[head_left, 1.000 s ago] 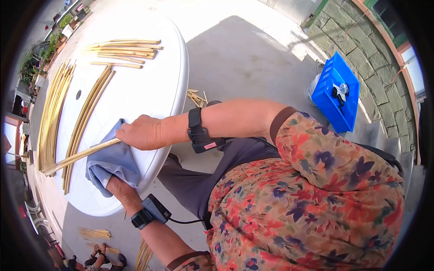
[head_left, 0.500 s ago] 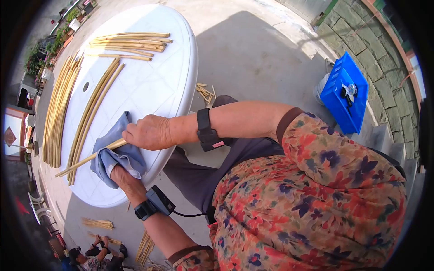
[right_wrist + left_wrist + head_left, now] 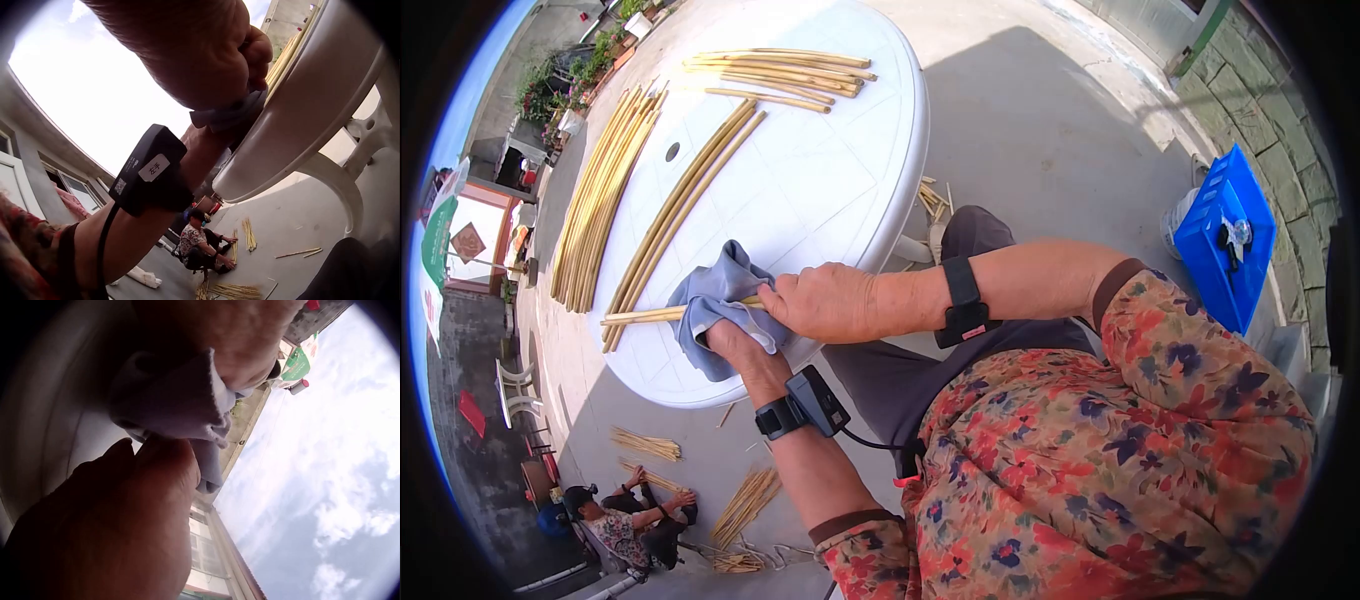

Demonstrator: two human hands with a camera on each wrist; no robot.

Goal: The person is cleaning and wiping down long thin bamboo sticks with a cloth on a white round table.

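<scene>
Over the near side of the white table (image 3: pixel 830 180), my right hand (image 3: pixel 830 302) grips the near end of a thin yellow stick (image 3: pixel 645 316). My left hand (image 3: pixel 743 352) holds a grey-blue cloth (image 3: pixel 722 272) that is bunched around the same stick. Most of the left fingers are hidden in the cloth. From the cloth, the stick's far end sticks out to the left, crossing over other sticks. In the left wrist view, the folded cloth (image 3: pixel 169 400) sits between the two hands, with the left thumb against it.
On the table lie a large bundle of sticks (image 3: pixel 605 205), a few long sticks (image 3: pixel 685 215) and a shorter group (image 3: pixel 800 72). A blue crate (image 3: pixel 1225 240) stands at right. Another person (image 3: pixel 630 525) sits on the ground among stick piles (image 3: pixel 745 505).
My right hand has moved closer to my left hand. The cloth, earlier lying under the stick, is now folded over it, and the stick lies more level across the view. The head view has shifted.
</scene>
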